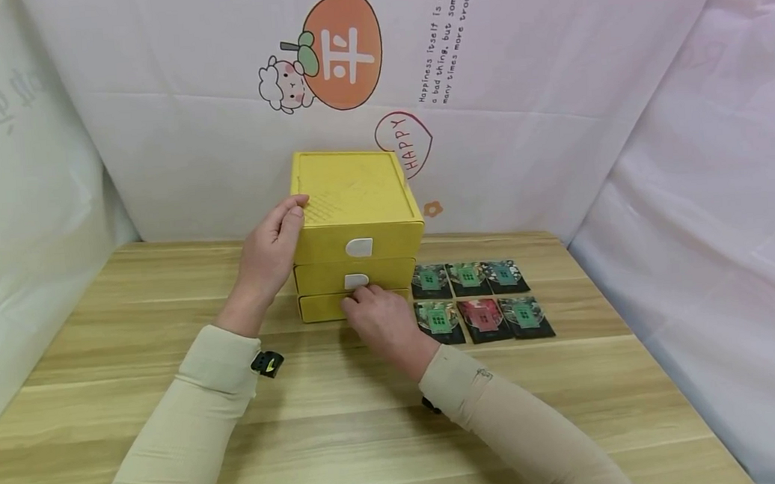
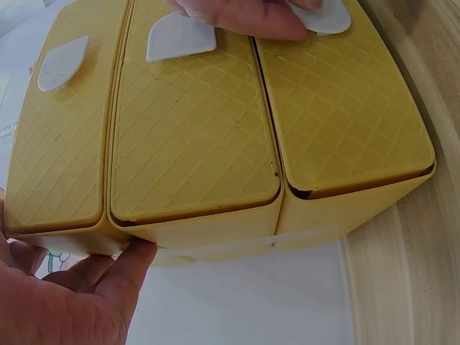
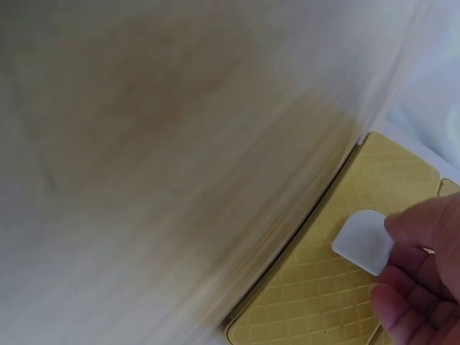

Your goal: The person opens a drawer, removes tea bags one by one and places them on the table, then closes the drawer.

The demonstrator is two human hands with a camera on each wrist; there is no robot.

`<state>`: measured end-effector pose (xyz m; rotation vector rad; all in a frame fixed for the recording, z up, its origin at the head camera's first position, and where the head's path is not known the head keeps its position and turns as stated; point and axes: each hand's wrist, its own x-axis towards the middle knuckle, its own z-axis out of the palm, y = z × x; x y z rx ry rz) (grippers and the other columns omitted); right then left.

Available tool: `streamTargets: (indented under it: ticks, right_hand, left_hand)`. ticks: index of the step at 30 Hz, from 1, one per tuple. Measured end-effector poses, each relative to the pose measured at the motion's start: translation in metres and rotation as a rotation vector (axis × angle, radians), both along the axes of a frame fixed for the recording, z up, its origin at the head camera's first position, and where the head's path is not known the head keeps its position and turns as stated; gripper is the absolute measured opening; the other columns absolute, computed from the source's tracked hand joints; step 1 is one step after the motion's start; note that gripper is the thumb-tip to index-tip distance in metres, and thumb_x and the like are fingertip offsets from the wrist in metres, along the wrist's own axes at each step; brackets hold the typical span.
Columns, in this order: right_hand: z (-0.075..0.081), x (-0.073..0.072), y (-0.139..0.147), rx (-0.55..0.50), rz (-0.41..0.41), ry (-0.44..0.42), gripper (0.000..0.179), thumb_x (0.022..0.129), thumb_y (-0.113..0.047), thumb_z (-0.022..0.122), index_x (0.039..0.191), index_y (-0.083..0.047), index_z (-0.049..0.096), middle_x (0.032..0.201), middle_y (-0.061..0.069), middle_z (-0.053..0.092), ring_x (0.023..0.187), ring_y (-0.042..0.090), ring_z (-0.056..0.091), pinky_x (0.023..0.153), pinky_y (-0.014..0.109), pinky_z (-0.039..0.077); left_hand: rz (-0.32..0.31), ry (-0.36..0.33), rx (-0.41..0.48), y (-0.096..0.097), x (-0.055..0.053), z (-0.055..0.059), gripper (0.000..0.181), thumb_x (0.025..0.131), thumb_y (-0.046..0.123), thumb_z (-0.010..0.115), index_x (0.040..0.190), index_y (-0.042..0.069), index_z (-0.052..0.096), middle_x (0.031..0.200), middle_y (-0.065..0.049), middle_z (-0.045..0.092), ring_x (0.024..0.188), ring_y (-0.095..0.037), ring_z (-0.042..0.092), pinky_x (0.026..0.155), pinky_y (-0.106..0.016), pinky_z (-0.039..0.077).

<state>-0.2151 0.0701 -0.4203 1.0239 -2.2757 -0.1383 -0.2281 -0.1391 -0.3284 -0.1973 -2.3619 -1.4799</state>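
Note:
A yellow three-drawer box (image 1: 357,188) stands on the table, its drawer fronts flush and each with a white tab handle. My left hand (image 1: 269,246) rests against the box's upper left side, fingertips at the top edge. In the left wrist view, the fingers (image 2: 128,277) of that hand touch the side wall by the upper drawers. My right hand (image 1: 385,321) is at the bottom drawer (image 1: 321,308). Its thumb and fingers pinch the white tab handle (image 3: 363,241) in the right wrist view; in the head view the hand hides this tab.
Right of the box, several small dark square packets lie in two rows, mostly with green labels; a red one (image 1: 484,319) is in the front row. White printed cloth (image 1: 184,136) hangs behind and at both sides of the wooden table (image 1: 335,455).

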Motion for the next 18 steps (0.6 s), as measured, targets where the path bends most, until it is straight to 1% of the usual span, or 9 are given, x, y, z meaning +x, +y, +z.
streamTargets:
  ticks: [4, 7, 10, 13, 14, 18]
  right_hand:
    - [0.001, 0.003, 0.001, -0.051, 0.008, -0.021, 0.017, 0.099, -0.011, 0.07, 0.082, -0.015, 0.068, 0.081, 0.001, 0.068, 0.071, 0.019, 0.064, 0.059, 0.033, 0.055]
    - [0.004, 0.006, 0.002, -0.089, 0.01, -0.053, 0.013, 0.096, -0.013, 0.072, 0.084, -0.016, 0.069, 0.082, 0.0, 0.07, 0.071, 0.019, 0.065, 0.059, 0.032, 0.056]
    - [0.008, 0.01, 0.006, -0.132, 0.019, -0.109, 0.006, 0.092, -0.016, 0.077, 0.09, -0.017, 0.072, 0.087, 0.0, 0.073, 0.075, 0.02, 0.067, 0.061, 0.034, 0.057]
    - [0.014, 0.014, 0.01, -0.171, 0.043, -0.156, 0.008, 0.091, -0.018, 0.08, 0.097, -0.016, 0.075, 0.092, 0.002, 0.075, 0.08, 0.021, 0.069, 0.066, 0.035, 0.058]
    - [0.015, 0.015, 0.012, -0.183, 0.053, -0.167, 0.011, 0.091, -0.019, 0.081, 0.1, -0.016, 0.076, 0.094, 0.002, 0.075, 0.082, 0.022, 0.069, 0.068, 0.036, 0.059]
    - [0.021, 0.018, 0.021, -0.229, 0.107, -0.17, 0.019, 0.089, -0.019, 0.085, 0.105, -0.014, 0.076, 0.098, 0.004, 0.075, 0.088, 0.023, 0.071, 0.075, 0.037, 0.06]
  left_hand:
    - [-0.001, 0.004, -0.021, -0.001, 0.0, 0.001, 0.052, 0.112, 0.048, 0.036, 0.153, 0.022, 0.055, 0.155, -0.001, 0.055, 0.144, -0.025, 0.049, 0.114, -0.052, 0.041]
    - [0.001, -0.005, -0.033, -0.002, 0.001, 0.002, 0.053, 0.112, 0.05, 0.036, 0.154, 0.023, 0.053, 0.156, 0.0, 0.054, 0.146, -0.026, 0.047, 0.116, -0.052, 0.039]
    - [0.005, -0.028, -0.043, -0.003, 0.003, 0.003, 0.055, 0.111, 0.053, 0.035, 0.157, 0.027, 0.05, 0.158, -0.001, 0.052, 0.148, -0.026, 0.045, 0.117, -0.053, 0.037]
    - [0.0, -0.036, -0.063, -0.004, 0.005, 0.004, 0.058, 0.111, 0.055, 0.034, 0.161, 0.028, 0.044, 0.161, -0.001, 0.048, 0.15, -0.026, 0.042, 0.119, -0.053, 0.035]
    - [-0.001, -0.031, -0.074, -0.005, 0.005, 0.003, 0.059, 0.111, 0.055, 0.033, 0.162, 0.027, 0.041, 0.157, -0.004, 0.053, 0.144, -0.027, 0.049, 0.115, -0.052, 0.04]
    - [-0.009, -0.006, -0.12, -0.01, 0.011, 0.002, 0.063, 0.11, 0.057, 0.032, 0.166, 0.028, 0.03, 0.158, -0.007, 0.051, 0.138, -0.031, 0.055, 0.108, -0.055, 0.045]
